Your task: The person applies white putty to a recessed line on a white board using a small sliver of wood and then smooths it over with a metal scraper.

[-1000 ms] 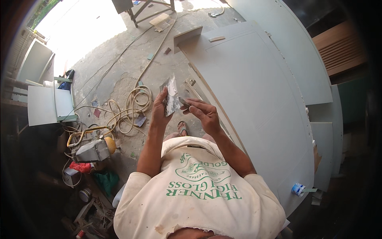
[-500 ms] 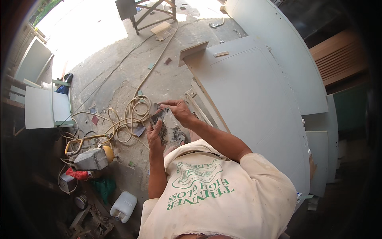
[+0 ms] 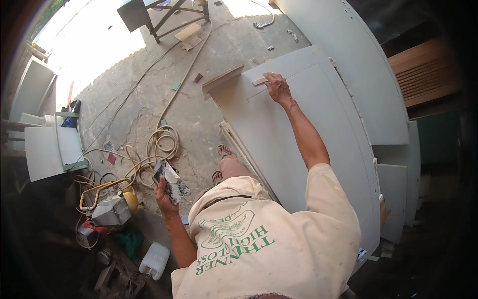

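Observation:
My left hand [image 3: 162, 197] grips a dark flat plate [image 3: 172, 182] smeared with white paste, out over the floor beside my torso. My right hand [image 3: 279, 89] reaches onto a large pale grey panel [image 3: 318, 139], its fingers closed over the end of a small light flat strip [image 3: 259, 81] near the panel's far left corner. A short upright board [image 3: 221, 79] stands along that corner. Whether anything else is in my right hand is hidden. My sandalled feet [image 3: 224, 150] are beside the panel.
Coiled hose [image 3: 159, 147] and cables lie on the concrete floor [image 3: 114, 99]. A yellow-handled machine [image 3: 109, 209] and a white jug [image 3: 154, 260] stand left. A dark trestle [image 3: 167, 17] is ahead. More pale panels [image 3: 368, 89] and a louvred wooden door [image 3: 423, 70] are right.
My hands have separated: my right hand moved forward and right onto the panel's strip, while my left, still holding the plate, moved lower and left. The view has also shifted.

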`<state>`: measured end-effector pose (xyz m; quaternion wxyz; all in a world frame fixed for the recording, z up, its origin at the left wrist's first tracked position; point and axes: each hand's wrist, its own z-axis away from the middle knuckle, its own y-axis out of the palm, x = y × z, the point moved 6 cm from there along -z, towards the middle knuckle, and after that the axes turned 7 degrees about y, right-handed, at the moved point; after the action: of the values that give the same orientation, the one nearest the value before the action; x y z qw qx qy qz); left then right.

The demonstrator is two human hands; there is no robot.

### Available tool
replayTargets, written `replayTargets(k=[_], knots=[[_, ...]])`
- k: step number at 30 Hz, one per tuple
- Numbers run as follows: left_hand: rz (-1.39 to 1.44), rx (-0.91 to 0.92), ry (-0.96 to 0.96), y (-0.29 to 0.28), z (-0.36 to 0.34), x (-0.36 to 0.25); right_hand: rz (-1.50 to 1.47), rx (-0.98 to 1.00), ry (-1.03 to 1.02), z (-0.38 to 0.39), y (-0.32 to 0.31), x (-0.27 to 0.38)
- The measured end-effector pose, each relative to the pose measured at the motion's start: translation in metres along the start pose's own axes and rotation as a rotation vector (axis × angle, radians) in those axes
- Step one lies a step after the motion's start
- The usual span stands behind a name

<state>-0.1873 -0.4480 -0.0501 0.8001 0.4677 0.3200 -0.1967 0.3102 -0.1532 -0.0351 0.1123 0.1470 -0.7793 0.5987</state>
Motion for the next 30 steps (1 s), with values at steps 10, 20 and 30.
replayTargets(k=[10,20,30], knots=[[-0.007,0.036,-0.054,0.072,-0.045,0.008,-0.416,-0.072,0.009,-0.018,-0.006,0.068],[-0.004,0.004,-0.023,0.047,-0.047,0.016,-0.072,-0.075,-0.166,-0.029,0.0,0.147],[0.094,-0.092,0.054,0.029,-0.026,0.005,-0.132,0.074,0.154,-0.021,-0.016,0.116]])
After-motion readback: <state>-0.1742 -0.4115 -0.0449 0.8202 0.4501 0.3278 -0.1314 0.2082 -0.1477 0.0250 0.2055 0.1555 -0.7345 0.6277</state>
